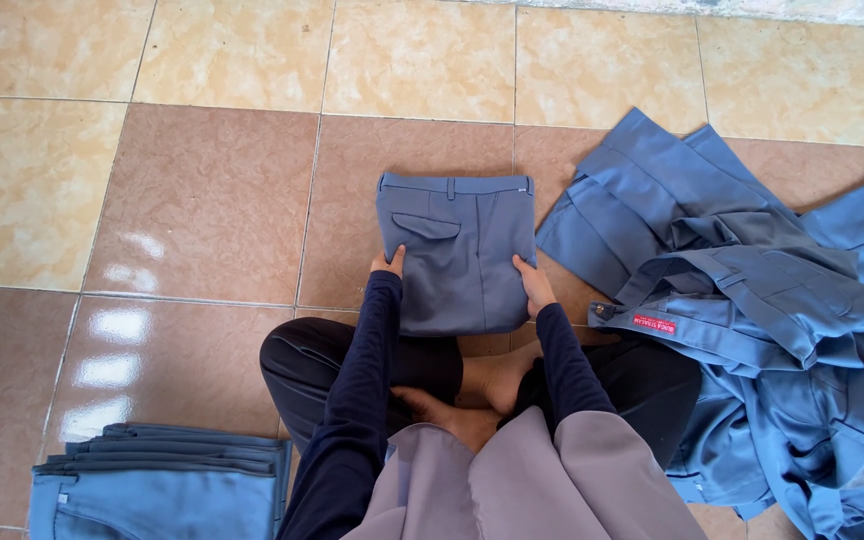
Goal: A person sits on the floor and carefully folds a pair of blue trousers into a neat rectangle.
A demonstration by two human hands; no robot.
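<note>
— Sitting cross-legged on the tiled floor (202,200), the person held a pair of blue-grey trousers, folded into a compact rectangle (457,250), just ahead of the knees. Which hand gripped where?

— The left hand (389,264) was closed on the left edge of the bundle, below the back-pocket flap; the right hand (534,285) was closed on the right edge, a little lower. The waistband lay at the far side, the folded end near the person's bare feet (482,390).

— What might have gone wrong from that position?

— In my judgement, the fold could have sprung open if either grip had slackened, since the layers were pinched only at the sides. The lower right-hand grip might also have skewed the rectangle.

— And the room around it?

— To the right, a loose heap of unfolded blue trousers (752,320) lay just beside the right forearm, its nearest edge close to the bundle; a sleeve could have dragged it. At the near left, a neat stack of folded trousers (162,480) sat apart from the left knee. Bare tiles lay ahead and to the left, the freer side for moving.
</note>
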